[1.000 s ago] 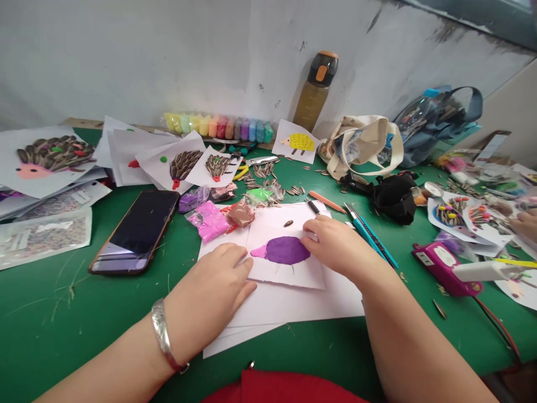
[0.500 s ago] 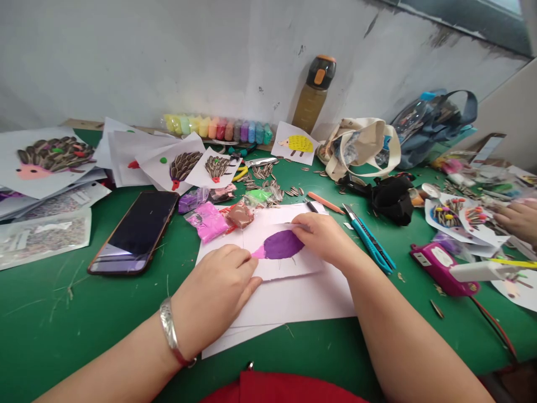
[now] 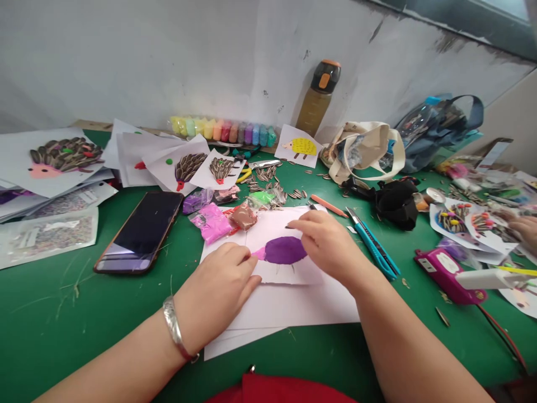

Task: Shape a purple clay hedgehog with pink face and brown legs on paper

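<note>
A small white sheet [image 3: 289,275] bears a purple oval body [image 3: 285,250] with a pink pointed snout [image 3: 260,253], like a hedgehog. Thin legs are drawn below the body. My left hand [image 3: 224,280] lies on the sheet's left side, fingertips by the snout and thumb apart from the fingers. Above the body's upper right edge, my right hand [image 3: 329,243] pinches a small dark sunflower seed [image 3: 289,226]. Under the small sheet lie larger white papers [image 3: 302,308].
Clay packets [image 3: 212,222] and a phone [image 3: 140,232] lie left. Sunflower seeds [image 3: 268,176] are scattered behind. A blue utility knife [image 3: 373,246] lies right, near a magenta glue gun [image 3: 447,274]. A bottle [image 3: 318,98] stands at the wall. Another person's hand [image 3: 524,228] shows far right.
My right hand has shifted slightly and turned, and the dark seed now sticks out further at its fingertips. My left hand stays on the sheet. The whole view has shifted a little.
</note>
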`<state>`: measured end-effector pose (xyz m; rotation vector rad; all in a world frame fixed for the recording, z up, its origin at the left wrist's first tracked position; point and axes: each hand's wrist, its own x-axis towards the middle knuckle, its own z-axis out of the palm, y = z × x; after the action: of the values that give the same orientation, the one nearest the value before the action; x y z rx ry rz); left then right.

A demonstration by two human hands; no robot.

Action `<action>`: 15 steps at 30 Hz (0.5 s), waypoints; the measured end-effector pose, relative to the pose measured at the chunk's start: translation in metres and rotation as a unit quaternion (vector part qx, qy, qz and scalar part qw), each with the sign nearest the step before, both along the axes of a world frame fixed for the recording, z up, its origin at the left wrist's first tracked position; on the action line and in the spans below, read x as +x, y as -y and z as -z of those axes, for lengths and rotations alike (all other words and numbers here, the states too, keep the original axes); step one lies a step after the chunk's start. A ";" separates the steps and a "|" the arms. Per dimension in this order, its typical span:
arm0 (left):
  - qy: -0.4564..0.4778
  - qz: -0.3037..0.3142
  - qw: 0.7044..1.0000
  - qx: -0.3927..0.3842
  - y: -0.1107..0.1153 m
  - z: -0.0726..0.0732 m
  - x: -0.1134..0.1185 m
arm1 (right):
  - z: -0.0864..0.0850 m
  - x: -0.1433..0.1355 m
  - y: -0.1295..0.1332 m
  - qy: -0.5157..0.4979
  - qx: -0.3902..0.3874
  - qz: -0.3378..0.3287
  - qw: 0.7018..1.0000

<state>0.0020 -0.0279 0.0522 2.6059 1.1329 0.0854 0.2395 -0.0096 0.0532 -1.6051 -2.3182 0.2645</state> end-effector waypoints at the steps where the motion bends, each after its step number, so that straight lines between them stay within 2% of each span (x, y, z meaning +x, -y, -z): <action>1: -0.004 -0.001 1.000 -0.003 0.000 -0.001 0.000 | -0.001 -0.004 0.003 0.010 -0.012 -0.039 0.999; 4: -0.007 -0.001 1.000 -0.005 0.000 -0.002 0.000 | -0.002 -0.016 0.010 0.059 -0.037 -0.091 0.993; 15: -0.004 -0.005 1.000 -0.010 0.001 0.000 0.000 | 0.008 -0.030 0.016 0.126 -0.026 -0.112 0.985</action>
<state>0.0022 -0.0288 0.0521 2.5850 1.1428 0.0662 0.2091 -0.0259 0.0453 -1.4756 -2.7103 0.1813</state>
